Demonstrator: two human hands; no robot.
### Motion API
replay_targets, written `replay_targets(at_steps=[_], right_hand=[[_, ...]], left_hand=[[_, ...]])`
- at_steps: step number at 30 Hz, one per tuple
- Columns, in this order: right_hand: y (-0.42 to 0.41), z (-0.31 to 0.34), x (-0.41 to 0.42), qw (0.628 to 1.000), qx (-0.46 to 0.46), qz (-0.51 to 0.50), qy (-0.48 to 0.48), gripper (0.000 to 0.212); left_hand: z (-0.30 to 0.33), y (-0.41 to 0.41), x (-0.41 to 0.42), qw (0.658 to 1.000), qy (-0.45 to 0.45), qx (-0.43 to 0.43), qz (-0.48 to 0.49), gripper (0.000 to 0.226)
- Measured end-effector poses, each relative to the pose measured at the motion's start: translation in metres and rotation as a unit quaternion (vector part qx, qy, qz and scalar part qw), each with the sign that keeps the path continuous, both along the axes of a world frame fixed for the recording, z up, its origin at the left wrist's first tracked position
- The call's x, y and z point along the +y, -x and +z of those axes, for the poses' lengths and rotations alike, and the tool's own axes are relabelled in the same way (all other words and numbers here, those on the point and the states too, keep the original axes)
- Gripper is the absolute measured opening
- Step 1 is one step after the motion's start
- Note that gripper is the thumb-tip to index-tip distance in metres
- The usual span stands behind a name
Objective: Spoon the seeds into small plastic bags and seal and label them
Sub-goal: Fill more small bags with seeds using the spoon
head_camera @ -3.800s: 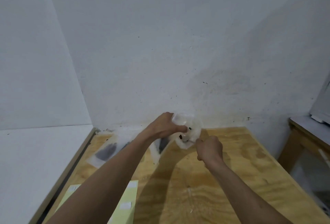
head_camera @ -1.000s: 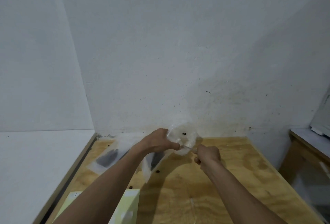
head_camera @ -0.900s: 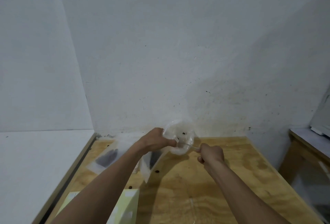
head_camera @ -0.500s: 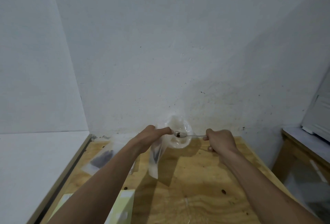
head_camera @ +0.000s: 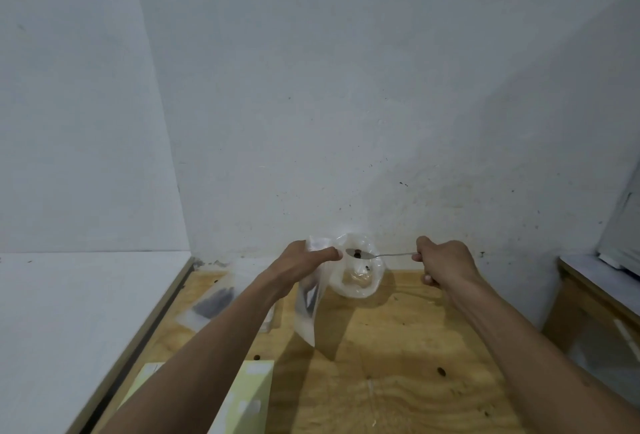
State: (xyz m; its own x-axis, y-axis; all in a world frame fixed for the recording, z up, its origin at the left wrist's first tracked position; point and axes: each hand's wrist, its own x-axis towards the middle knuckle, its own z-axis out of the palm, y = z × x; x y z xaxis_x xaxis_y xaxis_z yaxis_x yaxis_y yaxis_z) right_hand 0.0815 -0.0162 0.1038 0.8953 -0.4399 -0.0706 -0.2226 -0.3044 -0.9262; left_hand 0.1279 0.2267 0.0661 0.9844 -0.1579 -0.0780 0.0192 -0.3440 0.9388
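My left hand (head_camera: 302, 264) holds up a small clear plastic bag (head_camera: 308, 309) that hangs down over the plywood table (head_camera: 398, 364). It also seems to grip the rim of a clear plastic cup (head_camera: 358, 272) tilted toward me. My right hand (head_camera: 445, 262) pinches the handle of a thin metal spoon (head_camera: 377, 255). The spoon's bowl, with a few dark seeds on it, is level at the cup's mouth, right beside my left thumb. A few dark seeds show inside the cup.
Filled clear bags (head_camera: 216, 302) with dark seeds lie at the table's back left. Yellow label sheets (head_camera: 242, 395) lie near the front left. Loose seeds (head_camera: 440, 371) dot the wood. A white wall stands close behind. Another wooden table (head_camera: 595, 288) is at the right.
My right hand has drawn back to the right, pulling the spoon out to the cup's mouth with seeds on it. The small bag now hangs lower from my left hand.
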Motion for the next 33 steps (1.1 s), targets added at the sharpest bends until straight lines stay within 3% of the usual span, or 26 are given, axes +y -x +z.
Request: replay_targets(at_steps=[4,9,12,16,22,25,28,30,33], right_hand=[[0.000,0.016,0.002,0.999,-0.032,0.011,-0.008,0.030],[0.005,0.035,0.019,0.992,-0.093,0.075,0.047,0.033],[0.011,0.037,0.029,0.966,-0.146,0.137,0.165,0.035],[0.020,0.035,0.030,0.901,-0.231,0.175,0.322,0.032],[0.032,0.019,-0.016,0.886,-0.323,0.113,0.312,0.033],[0.034,-0.020,-0.043,0.870,-0.300,0.072,0.385,0.040],[0.040,-0.078,-0.054,0.871,-0.241,0.070,0.423,0.024],[0.046,-0.114,-0.056,0.878,-0.193,0.074,0.433,0.012],[0.053,-0.143,-0.062,0.912,-0.112,0.075,0.388,0.022]], left_hand=[[0.000,0.005,0.003,0.999,-0.010,-0.038,0.000,0.050],[0.004,0.017,-0.009,0.996,-0.048,-0.058,-0.039,0.021],[0.006,0.020,-0.015,0.995,-0.052,-0.066,-0.053,0.019],[0.006,0.019,-0.014,0.996,-0.046,-0.068,-0.042,0.018],[0.004,0.016,-0.019,0.995,-0.034,-0.086,0.024,0.022],[0.004,0.013,-0.026,0.993,-0.009,-0.106,0.045,0.033],[0.004,0.016,-0.038,0.990,0.008,-0.119,0.082,0.031],[0.006,0.018,-0.044,0.988,0.018,-0.126,0.085,0.027],[0.007,0.022,-0.049,0.988,0.038,-0.126,0.075,0.034]])
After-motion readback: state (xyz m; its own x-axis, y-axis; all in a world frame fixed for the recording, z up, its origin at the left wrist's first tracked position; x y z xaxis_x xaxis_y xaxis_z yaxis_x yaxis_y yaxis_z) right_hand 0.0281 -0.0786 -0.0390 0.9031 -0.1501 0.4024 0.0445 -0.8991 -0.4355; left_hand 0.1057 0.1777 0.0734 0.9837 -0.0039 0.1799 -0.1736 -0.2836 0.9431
